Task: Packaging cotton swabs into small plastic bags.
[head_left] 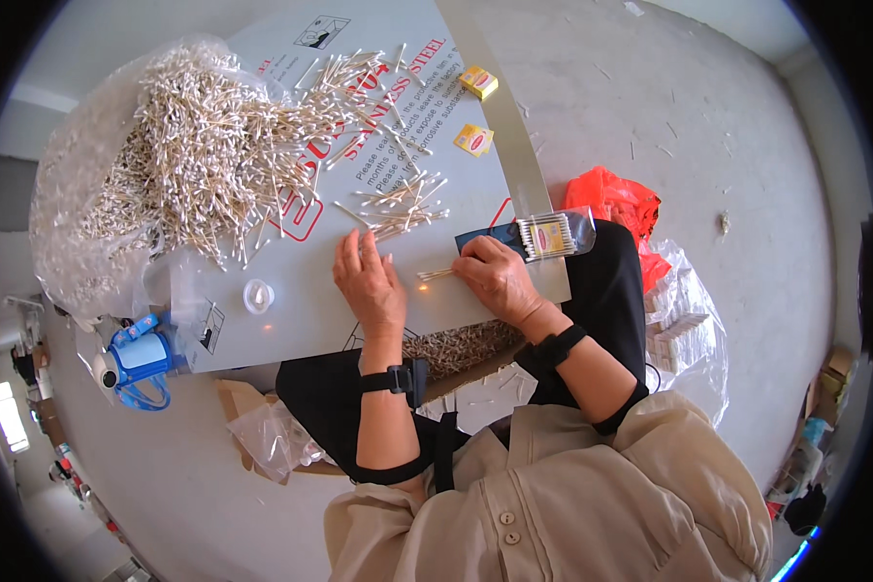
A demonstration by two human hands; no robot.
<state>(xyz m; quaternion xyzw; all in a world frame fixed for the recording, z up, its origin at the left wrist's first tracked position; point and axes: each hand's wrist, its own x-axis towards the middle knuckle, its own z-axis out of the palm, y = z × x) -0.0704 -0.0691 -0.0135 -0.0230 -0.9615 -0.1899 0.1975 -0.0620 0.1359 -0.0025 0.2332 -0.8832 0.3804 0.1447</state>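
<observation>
My right hand [500, 279] is closed in a pinch around a few cotton swabs [435, 275], whose tips stick out to the left just above the tabletop. My left hand [371, 283] rests palm down with its fingers apart, fingertips beside a small loose heap of swabs [403, 209]. Beyond my right hand lies a clear bag of cotton swabs [551, 236] with a yellow label, on the table's right edge. A dark flat piece [470, 238] sits partly behind my right fingers. The big pile of swabs [199, 145] spills from a clear plastic bag [87, 209] at the left.
Two stacks of yellow cards [478, 81] lie near the table's right edge. A small clear cup [258, 297] stands near the front left, by a blue device [141, 354]. Below the table is a box of swabs [461, 351]; a red bag [616, 199] lies at right.
</observation>
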